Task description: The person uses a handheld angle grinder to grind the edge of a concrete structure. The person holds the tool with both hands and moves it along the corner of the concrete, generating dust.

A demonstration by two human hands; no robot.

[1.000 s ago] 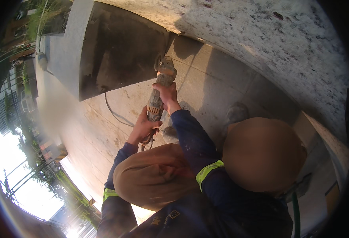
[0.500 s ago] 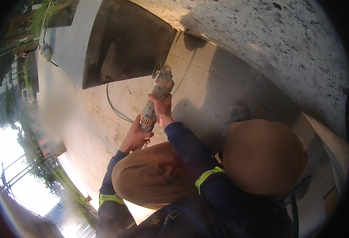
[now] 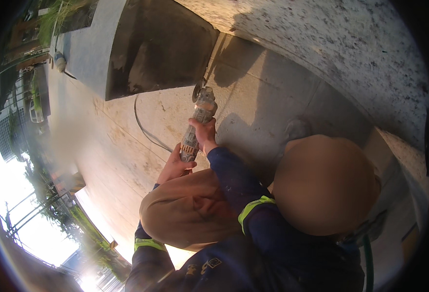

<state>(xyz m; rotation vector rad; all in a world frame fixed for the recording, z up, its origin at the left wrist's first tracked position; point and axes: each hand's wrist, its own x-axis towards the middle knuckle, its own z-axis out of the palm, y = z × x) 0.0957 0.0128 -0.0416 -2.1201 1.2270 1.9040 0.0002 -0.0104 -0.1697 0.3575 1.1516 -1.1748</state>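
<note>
Both my hands grip a dusty grey angle grinder [image 3: 203,114], tilted with its head away from me. My left hand [image 3: 175,168] is wrapped round the rear end of its body, by the orange vent slots. Farther forward, my right hand [image 3: 205,134] is closed round the middle of the body. The grinder's disc [image 3: 196,92] stands on edge at the lower right corner of a dark panel [image 3: 163,53]; whether it touches the panel I cannot tell. A grey cord [image 3: 148,134] curves across the pale floor on the left.
A speckled pale wall [image 3: 331,53] rises on the right. My bent knees in brown trousers [image 3: 185,209] sit close under my arms. Far left on the pale surface [image 3: 117,126] lies a bottle-shaped object [image 3: 59,62]. A green hose [image 3: 368,258] shows at lower right.
My view has shifted slightly. The grinder and both hands appear a little farther right and lower against the dark panel's corner. My grip on it looks the same.
</note>
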